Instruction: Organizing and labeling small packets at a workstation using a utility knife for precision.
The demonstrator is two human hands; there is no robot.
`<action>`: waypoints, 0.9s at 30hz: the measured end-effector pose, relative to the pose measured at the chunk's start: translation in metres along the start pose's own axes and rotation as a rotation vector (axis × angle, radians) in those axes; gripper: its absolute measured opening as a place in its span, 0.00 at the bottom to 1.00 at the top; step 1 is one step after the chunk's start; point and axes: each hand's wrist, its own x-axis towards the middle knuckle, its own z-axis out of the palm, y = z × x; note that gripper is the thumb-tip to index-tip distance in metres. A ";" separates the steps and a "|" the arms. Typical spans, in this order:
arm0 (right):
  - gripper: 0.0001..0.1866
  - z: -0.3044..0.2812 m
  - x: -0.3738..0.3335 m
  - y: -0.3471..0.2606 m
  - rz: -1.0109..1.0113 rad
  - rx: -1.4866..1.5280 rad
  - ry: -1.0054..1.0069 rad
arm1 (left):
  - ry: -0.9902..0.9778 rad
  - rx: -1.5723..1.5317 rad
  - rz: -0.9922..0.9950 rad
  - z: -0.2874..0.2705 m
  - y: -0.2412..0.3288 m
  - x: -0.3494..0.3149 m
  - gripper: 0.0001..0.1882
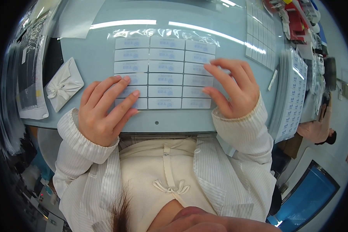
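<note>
A sheet of white rectangular labels (165, 78) with pale blue print lies flat on the table in front of me, its labels set in three columns. Clear glossy film shows along its far edge. My left hand (106, 104) rests over the sheet's lower left corner, fingers stretched out and lying on the labels. At the right edge of the sheet is my right hand (236, 87), its thumb and forefinger apart, tips touching or just above the labels there. I see nothing held in either hand.
A folded white cloth or paper packet (65, 86) lies left on the pale table (143, 120). Plastic-wrapped packs (33, 81) line the left edge. To the right are a stack of printed sheets (292, 96), a label grid sheet (261, 34) and red items (297, 23). Another person (317, 125) appears far right.
</note>
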 end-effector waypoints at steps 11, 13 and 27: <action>0.25 0.029 0.042 0.011 -0.085 0.050 -0.049 | -0.005 -0.052 -0.036 -0.005 0.001 0.004 0.17; 0.24 0.029 0.044 0.011 -0.073 0.066 -0.056 | -0.006 -0.065 -0.039 -0.008 -0.001 0.006 0.18; 0.23 0.029 0.043 0.012 -0.054 0.107 -0.020 | -0.044 -0.023 -0.044 0.002 -0.046 0.050 0.25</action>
